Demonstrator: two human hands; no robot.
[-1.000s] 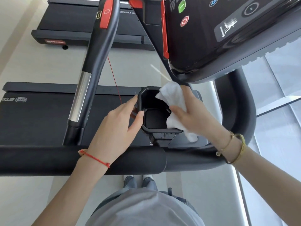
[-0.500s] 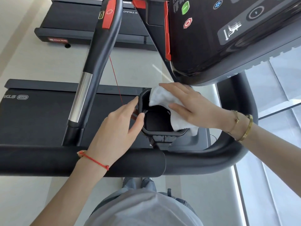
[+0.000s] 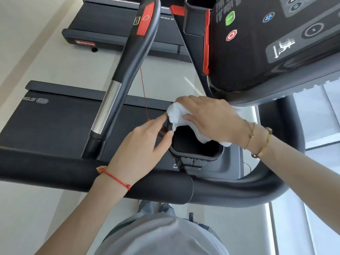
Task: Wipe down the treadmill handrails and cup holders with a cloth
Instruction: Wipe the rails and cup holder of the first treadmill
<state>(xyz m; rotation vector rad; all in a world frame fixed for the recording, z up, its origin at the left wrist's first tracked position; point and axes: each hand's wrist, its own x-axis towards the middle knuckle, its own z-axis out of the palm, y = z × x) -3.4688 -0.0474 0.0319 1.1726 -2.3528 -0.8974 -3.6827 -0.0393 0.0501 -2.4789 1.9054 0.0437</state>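
Cup holder (image 3: 195, 153) taken as landmark: black, open-topped, fixed just beyond the padded handrail (image 3: 55, 170), below the console (image 3: 266, 43).

Right hand (image 3: 211, 120) lies flat over the holder's far rim, fingers straight and spread, pressing the white cloth (image 3: 177, 114) onto that rim; the cloth drapes down the holder's right inner side. Left hand (image 3: 139, 150) reaches over the handrail, thumb and forefinger pinching the holder's left rim.

Writing: console text too small to read; deck logo left of the holder is cut off, not legible.

Since a second ago: the right hand and cloth have slid from the holder's right side to its far left corner. Left hand unchanged.
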